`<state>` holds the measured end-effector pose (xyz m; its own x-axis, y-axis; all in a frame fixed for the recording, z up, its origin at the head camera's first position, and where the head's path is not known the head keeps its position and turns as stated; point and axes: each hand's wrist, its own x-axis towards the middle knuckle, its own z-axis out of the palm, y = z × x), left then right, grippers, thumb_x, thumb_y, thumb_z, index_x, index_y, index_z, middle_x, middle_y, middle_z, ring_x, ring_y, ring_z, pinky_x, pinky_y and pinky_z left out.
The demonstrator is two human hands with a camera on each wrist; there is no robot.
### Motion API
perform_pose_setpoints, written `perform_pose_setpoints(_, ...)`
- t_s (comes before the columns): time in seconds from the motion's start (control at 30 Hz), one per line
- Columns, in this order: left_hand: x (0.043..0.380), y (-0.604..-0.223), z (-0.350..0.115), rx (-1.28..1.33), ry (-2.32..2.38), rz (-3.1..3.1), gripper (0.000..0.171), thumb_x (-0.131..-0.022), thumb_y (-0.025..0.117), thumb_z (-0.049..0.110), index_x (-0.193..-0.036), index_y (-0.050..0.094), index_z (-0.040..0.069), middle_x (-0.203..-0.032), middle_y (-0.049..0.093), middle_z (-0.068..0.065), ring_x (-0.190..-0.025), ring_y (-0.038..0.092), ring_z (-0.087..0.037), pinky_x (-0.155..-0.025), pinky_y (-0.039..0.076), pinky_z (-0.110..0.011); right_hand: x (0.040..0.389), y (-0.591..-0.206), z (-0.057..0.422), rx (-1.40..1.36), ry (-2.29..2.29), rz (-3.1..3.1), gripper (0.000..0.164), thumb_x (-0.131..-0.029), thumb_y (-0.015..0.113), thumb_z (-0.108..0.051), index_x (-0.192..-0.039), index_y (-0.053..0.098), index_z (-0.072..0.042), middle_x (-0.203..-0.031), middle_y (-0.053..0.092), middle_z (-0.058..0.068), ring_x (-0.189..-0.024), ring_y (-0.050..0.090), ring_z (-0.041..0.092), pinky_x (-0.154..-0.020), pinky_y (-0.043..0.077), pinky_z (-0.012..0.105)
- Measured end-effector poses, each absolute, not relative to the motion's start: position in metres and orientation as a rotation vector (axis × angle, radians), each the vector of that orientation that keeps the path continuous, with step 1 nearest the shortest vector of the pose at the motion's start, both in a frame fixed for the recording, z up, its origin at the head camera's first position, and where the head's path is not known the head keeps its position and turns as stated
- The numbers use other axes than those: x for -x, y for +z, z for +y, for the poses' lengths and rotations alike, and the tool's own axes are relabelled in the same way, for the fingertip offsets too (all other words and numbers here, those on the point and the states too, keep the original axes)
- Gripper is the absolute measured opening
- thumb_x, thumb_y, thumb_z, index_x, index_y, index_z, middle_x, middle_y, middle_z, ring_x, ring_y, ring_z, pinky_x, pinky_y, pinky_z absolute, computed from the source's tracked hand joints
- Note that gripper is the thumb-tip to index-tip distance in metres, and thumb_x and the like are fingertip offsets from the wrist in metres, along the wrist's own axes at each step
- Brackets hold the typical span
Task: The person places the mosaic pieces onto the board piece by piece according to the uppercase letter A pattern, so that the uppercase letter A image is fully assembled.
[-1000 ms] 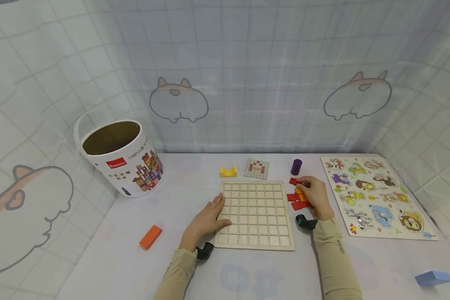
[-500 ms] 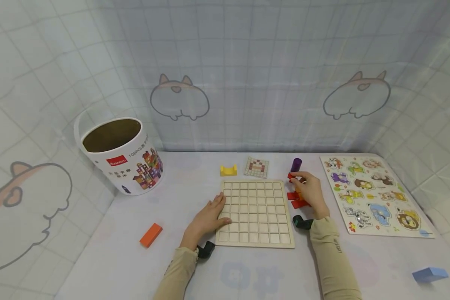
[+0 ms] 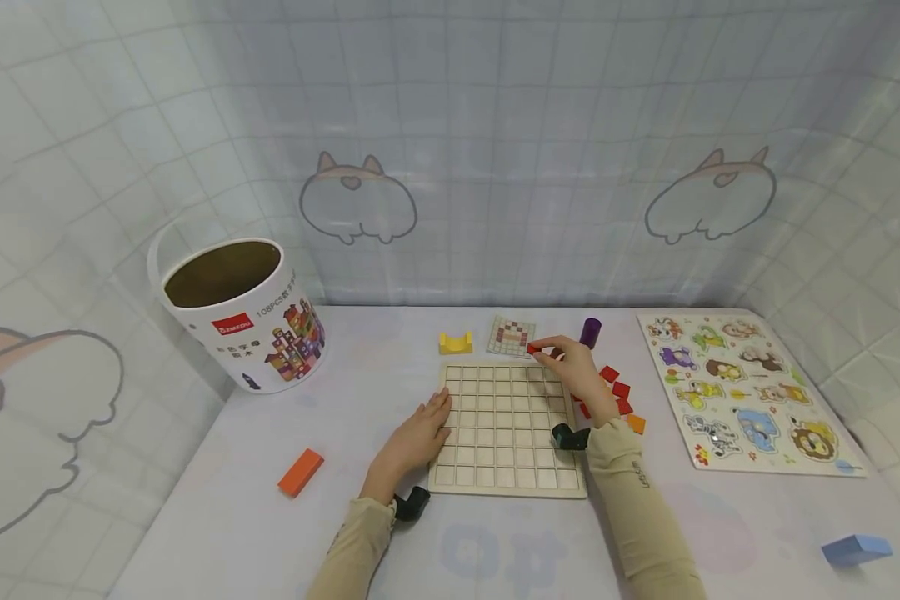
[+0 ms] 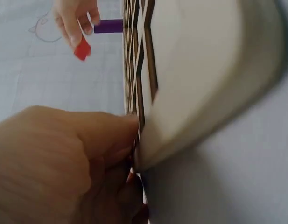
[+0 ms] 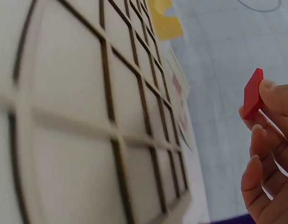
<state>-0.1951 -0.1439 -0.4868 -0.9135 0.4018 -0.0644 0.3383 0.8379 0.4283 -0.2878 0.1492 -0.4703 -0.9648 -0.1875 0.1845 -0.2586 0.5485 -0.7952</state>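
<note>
My right hand (image 3: 576,367) pinches a red square tile (image 5: 253,94) between thumb and fingertips, over the far right part of a wooden grid board (image 3: 506,429). The tile is held up on edge, and the board's square cells hold no tiles. My left hand (image 3: 412,435) rests along the board's left edge with its fingers extended. In the left wrist view, the thumb (image 4: 120,128) lies at the board's rim. Several red tiles (image 3: 621,390) and an orange tile (image 3: 636,424) lie right of the board, partly hidden by my right wrist.
Behind the board are a pattern card (image 3: 512,335), a yellow notched block (image 3: 456,343) and a purple cylinder (image 3: 590,333). An animal puzzle board (image 3: 750,392) lies right. A white bucket (image 3: 247,333) and an orange block (image 3: 300,472) are left. A blue block (image 3: 857,550) stands front right.
My right hand has picked a red tile from the pile and moved left with it over the board's far side. My left hand stays at the board's edge, its thumb drawn in slightly.
</note>
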Motion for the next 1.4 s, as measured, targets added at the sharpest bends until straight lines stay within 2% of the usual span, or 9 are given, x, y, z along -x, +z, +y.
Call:
perform_pose_setpoints(0.17, 0.194, -0.487, -0.140, -0.579, 0.570, 2.914, 0.055, -0.100, 0.047, 0.015, -0.148, 0.031, -0.008, -0.159, 0.024, -0.020, -0.147, 0.025, -0.036, -0.121, 0.026, -0.051, 0.293, -0.478, 0.134, -0.431, 1.441, -2.712, 0.025, -0.091, 0.067, -0.017, -0.114, 0.071, -0.007, -0.102, 0.068, 0.015, -0.077, 0.055, 0.018, -0.054, 0.040, 0.020)
perform_pose_setpoints(0.4, 0.192, -0.486, -0.137, -0.582, 0.572, 2.928, 0.053, -0.101, 0.045, 0.014, -0.147, 0.031, -0.009, -0.159, 0.024, -0.020, -0.147, 0.024, -0.036, -0.121, 0.026, -0.051, 0.297, -0.484, 0.120, -0.502, 1.453, -2.772, 0.024, -0.091, 0.067, -0.016, -0.113, 0.072, -0.008, -0.108, 0.068, 0.015, -0.079, 0.055, 0.019, -0.056, 0.040, 0.022)
perform_pose_setpoints(0.6, 0.192, -0.486, -0.135, -0.579, 0.583, 2.924, 0.053, -0.101, 0.045, 0.013, -0.147, 0.032, -0.009, -0.158, 0.025, -0.021, -0.147, 0.025, -0.037, -0.121, 0.026, -0.050, 0.300, -0.489, 0.112, -0.551, 1.430, -2.830, 0.026, -0.091, 0.068, -0.019, -0.114, 0.071, -0.010, -0.105, 0.069, 0.012, -0.081, 0.056, 0.019, -0.063, 0.043, 0.024)
perform_pose_setpoints(0.67, 0.191, -0.486, -0.135, -0.578, 0.577, 2.923, 0.053, -0.101, 0.044, 0.014, -0.147, 0.032, -0.009, -0.158, 0.025, -0.021, -0.147, 0.025, -0.036, -0.121, 0.026, -0.050, 0.300, -0.493, 0.112, -0.558, 1.425, -2.831, 0.026, -0.090, 0.069, -0.019, -0.114, 0.071, -0.009, -0.097, 0.069, 0.013, -0.074, 0.052, 0.017, -0.062, 0.041, 0.023)
perform_pose_setpoints(0.77, 0.191, -0.487, -0.135, -0.575, 0.564, 2.930, 0.053, -0.101, 0.045, 0.014, -0.147, 0.032, -0.008, -0.158, 0.026, -0.021, -0.147, 0.026, -0.036, -0.120, 0.027, -0.050, 0.299, -0.500, 0.112, -0.582, 1.416, -2.798, 0.025, -0.090, 0.070, -0.018, -0.114, 0.071, -0.010, -0.097, 0.069, 0.012, -0.071, 0.051, 0.013, -0.062, 0.041, 0.022)
perform_pose_setpoints(0.83, 0.191, -0.486, -0.136, -0.579, 0.553, 2.933, 0.053, -0.101, 0.045, 0.015, -0.147, 0.032, -0.008, -0.158, 0.027, -0.021, -0.147, 0.026, -0.036, -0.120, 0.027, -0.050, 0.299, -0.504, 0.112, -0.590, 1.416, -2.779, 0.026, -0.090, 0.069, -0.017, -0.115, 0.071, -0.010, -0.098, 0.069, 0.012, -0.072, 0.054, 0.013, -0.064, 0.045, 0.022)
perform_pose_setpoints(0.97, 0.191, -0.486, -0.137, -0.589, 0.535, 2.944, 0.053, -0.101, 0.046, 0.015, -0.147, 0.033, -0.008, -0.157, 0.028, -0.021, -0.146, 0.027, -0.035, -0.120, 0.028, -0.049, 0.298, -0.510, 0.109, -0.585, 1.397, -2.759, 0.027, -0.089, 0.069, -0.015, -0.116, 0.070, -0.012, -0.105, 0.070, 0.009, -0.084, 0.062, 0.014, -0.075, 0.051, 0.025)
perform_pose_setpoints(1.23, 0.192, -0.484, -0.136, -0.591, 0.527, 2.998, 0.049, -0.100, 0.049, 0.013, -0.143, 0.040, -0.008, -0.154, 0.034, -0.021, -0.143, 0.034, -0.036, -0.117, 0.033, -0.051, 0.294, -0.508, 0.100, -0.475, 1.397, -2.742, 0.028, -0.085, 0.074, -0.016, -0.113, 0.072, -0.014, -0.101, 0.071, 0.009, -0.080, 0.060, 0.016, -0.071, 0.049, 0.027)
perform_pose_setpoints(1.4, 0.191, -0.484, -0.133, -0.585, 0.419, 3.072, 0.046, -0.099, 0.051, 0.016, -0.141, 0.047, -0.004, -0.150, 0.042, -0.018, -0.139, 0.042, -0.034, -0.114, 0.038, -0.052, 0.290, -0.505, 0.103, -0.490, 1.455, -2.726, 0.030, -0.090, 0.069, -0.019, -0.119, 0.069, -0.011, -0.104, 0.071, 0.012, -0.079, 0.060, 0.017, -0.066, 0.047, 0.025)
